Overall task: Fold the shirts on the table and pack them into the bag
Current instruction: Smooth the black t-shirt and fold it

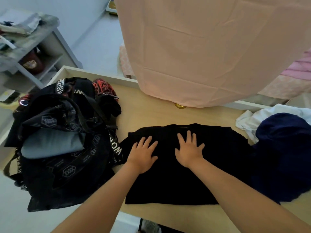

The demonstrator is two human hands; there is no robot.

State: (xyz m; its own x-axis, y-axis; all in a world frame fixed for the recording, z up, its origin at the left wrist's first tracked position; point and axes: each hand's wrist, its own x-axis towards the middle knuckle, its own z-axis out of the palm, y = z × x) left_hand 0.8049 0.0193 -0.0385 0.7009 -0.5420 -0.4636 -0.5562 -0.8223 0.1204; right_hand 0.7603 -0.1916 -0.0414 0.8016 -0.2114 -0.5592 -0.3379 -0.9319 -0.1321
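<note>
Black shirt [176, 179], one, lies on the table [151, 115] under two hands; left hand [143, 155] and right hand [189, 151] press it, fingers spread. One bag [67, 148] sits beside the left hand; one navy garment [282, 148], one white garment [262, 115] beyond the right.

Dim, cool, even light leaves faint shadows on the pale wooden table [151, 115]. Left of the table the grey shelf unit [50, 41] blurs and bends; the black fabric shirt [168, 182] on it shows no detail.

A home bedroom: a bed [286, 88] with pink bedding stands at the right, a pink sheet [210, 47] hangs nearby, and a cluttered white shelf [56, 41] holds a cap [32, 63].
</note>
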